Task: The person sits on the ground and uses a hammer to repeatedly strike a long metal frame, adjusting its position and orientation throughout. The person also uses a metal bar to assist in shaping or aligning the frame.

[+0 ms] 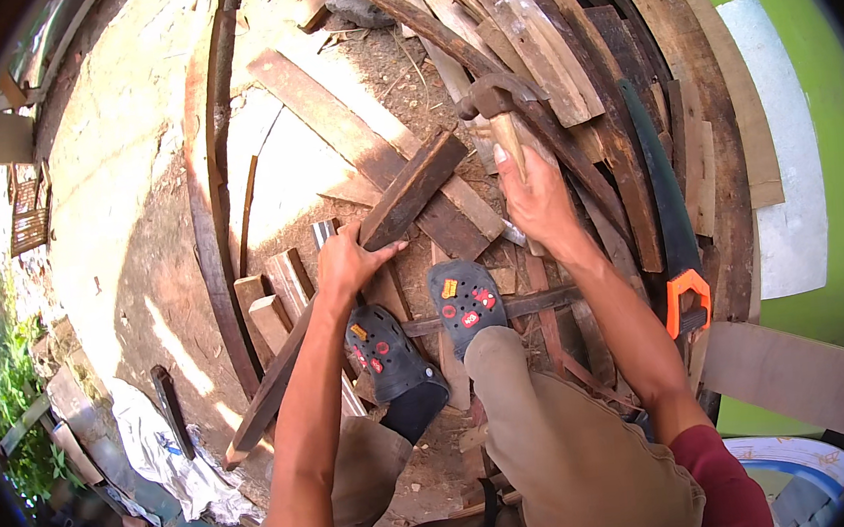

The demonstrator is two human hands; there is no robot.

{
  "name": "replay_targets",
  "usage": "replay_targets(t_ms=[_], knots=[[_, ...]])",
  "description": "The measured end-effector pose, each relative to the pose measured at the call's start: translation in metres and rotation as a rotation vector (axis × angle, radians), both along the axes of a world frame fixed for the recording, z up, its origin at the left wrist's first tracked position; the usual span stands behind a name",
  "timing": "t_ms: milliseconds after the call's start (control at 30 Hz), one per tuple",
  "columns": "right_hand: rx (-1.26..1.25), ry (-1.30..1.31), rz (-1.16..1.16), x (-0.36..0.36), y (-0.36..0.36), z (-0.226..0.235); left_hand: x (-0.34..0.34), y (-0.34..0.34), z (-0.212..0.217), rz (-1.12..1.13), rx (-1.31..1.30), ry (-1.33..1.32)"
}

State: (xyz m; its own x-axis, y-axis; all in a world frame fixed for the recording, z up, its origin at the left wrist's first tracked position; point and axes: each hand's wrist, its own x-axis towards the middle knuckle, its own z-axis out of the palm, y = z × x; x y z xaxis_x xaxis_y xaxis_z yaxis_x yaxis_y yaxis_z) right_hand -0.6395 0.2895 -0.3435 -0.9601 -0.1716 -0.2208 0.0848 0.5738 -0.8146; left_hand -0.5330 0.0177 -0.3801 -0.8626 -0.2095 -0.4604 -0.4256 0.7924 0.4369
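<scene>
The left hand (354, 261) is wrapped around a dark wooden beam (415, 186), thumb on one side and fingers on the other; the beam slants from beyond that hand back to its lower left, partly hidden by the forearm. The right hand (536, 193) is closed around the handle of a hammer (504, 134), thumb along the wood, with the head just beyond the fist and apart from the beam's far end.

Past the left hand, a wide plank (323, 106) runs behind the beam. Just to the near side of that hand, two dark clogs (468, 305) on the person's feet take up the ground, with short wood blocks (272, 322) to its left. Farther left and nearer the body lies a white cloth (147, 443). Stacked boards (532, 28) crowd the space beyond and right of the right hand, where an orange-handled saw (659, 193) leans along them.
</scene>
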Motion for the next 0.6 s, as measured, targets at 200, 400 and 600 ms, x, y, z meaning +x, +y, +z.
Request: replay_targets(t_ms=[200,400,600], knots=[[-0.259,0.107,-0.151,-0.010,-0.002,0.047,0.002,-0.001,0.003,0.007,-0.052,-0.078],[0.082,0.022,0.048,-0.004,0.007,0.017,0.003,0.000,0.000,0.014,0.013,-0.021],[-0.138,0.242,-0.122,0.005,-0.010,0.052,0.001,0.001,0.003,0.025,-0.049,-0.141]])
